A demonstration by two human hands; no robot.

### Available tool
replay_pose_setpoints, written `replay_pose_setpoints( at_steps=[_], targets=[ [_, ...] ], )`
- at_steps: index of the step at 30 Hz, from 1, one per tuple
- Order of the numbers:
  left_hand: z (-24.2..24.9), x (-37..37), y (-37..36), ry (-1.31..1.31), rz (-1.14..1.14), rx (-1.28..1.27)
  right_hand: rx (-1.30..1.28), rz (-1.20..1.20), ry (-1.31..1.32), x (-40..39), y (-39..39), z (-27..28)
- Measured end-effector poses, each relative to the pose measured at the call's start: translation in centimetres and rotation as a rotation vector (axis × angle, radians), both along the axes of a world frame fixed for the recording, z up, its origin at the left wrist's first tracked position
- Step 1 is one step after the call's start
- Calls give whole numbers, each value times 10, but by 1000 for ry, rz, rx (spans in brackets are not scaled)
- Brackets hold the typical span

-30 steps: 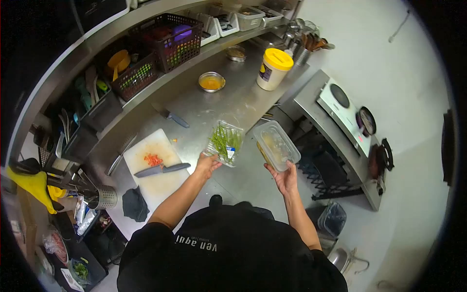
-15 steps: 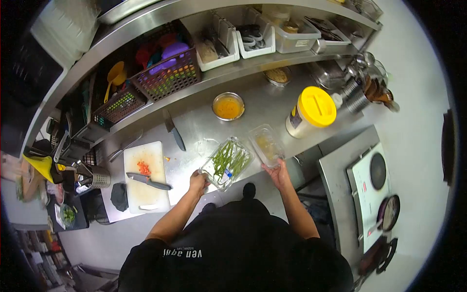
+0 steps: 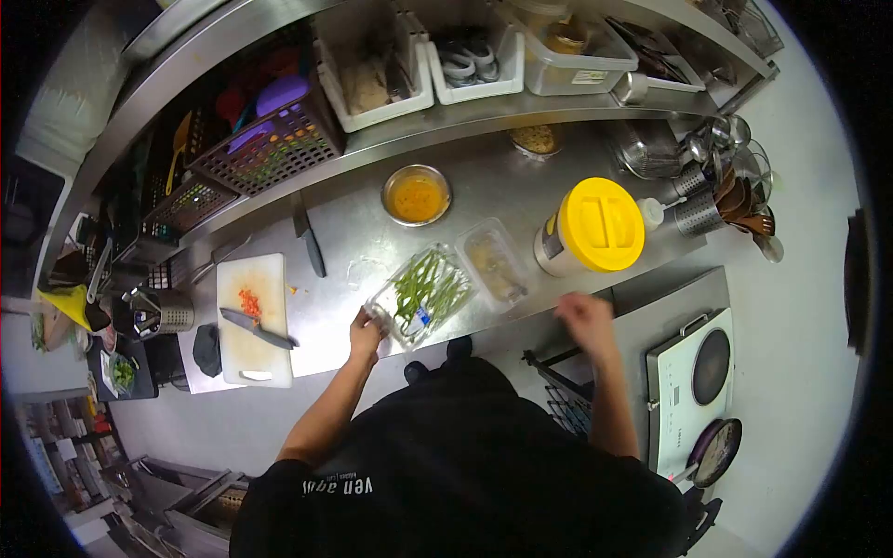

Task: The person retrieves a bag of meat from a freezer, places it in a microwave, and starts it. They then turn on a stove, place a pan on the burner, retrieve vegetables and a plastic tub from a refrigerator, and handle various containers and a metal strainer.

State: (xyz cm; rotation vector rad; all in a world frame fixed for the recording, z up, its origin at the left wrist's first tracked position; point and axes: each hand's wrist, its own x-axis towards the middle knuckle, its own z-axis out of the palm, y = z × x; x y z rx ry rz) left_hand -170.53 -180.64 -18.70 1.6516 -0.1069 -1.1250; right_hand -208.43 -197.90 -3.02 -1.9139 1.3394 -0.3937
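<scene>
My left hand grips the near left corner of a clear plastic tray, its fingers closed on the rim. Slender green stalks and a small blue-marked label lie in this tray. Just right of it on the steel counter stands a second clear plastic container with something pale and brownish inside, hard to make out. My right hand is in the air off the counter's front edge, below the yellow-lidded tub. Its fingers are curled in and nothing shows in them.
A metal bowl of orange liquid sits behind the tray. To the left, a white cutting board carries chopped red pieces and a knife. Another knife lies behind it. An induction hob with pans stands at right.
My right hand has let go of the second container and moved right, its fingers curling. That container now rests beside the tray. My left hand stays on the tray; the camera view has shifted.
</scene>
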Motion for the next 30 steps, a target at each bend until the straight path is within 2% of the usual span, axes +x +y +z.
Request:
replay_pose_setpoints(
  at_steps=[1, 2, 3, 4, 6, 7, 9, 10, 12, 15, 17, 21, 27, 30],
  targets=[
    [8, -2, -7, -14, -4, -28, -71, -212, -200, 4, -1, 25],
    [18, -4, -13, -35, -44, -30, -329, -206, -130, 12, -4, 52],
    [-3, 4, -15, -12, -82, -10, -594, -204, -55, 19, -9, 70],
    [-1, 8, -19, -37, -136, 41, -607, -208, -44, 29, -15, 71],
    [6, 11, -28, -20, -206, 109, -821, -172, 100, 34, -25, 64],
    [-46, 18, -27, -256, -112, 165, -842, -196, 127, 27, -29, 58],
    [-7, 8, -26, -501, -106, 96, -744, -280, 268, 18, -38, 36],
    [6, 7, -29, -505, -126, 85, -746, -303, 272, 13, -42, 25],
    [18, 9, -24, -442, -132, 86, -750, -117, 287, 4, -45, 6],
    [2, 22, -41, -485, -93, -11, -741, -145, 313, 6, -44, 6],
    [-8, 34, -66, -379, -90, -119, -745, -142, 309, 2, -50, 1],
    [32, 22, -120, -140, -60, -227, -768, -105, 218, -4, -60, -1],
    [-21, 17, -178, 166, 136, -206, -849, -71, 208, 9, -115, -14],
    [-2, 5, -188, 256, 275, -180, -851, -137, 306, 26, -152, -20]
  ],
)
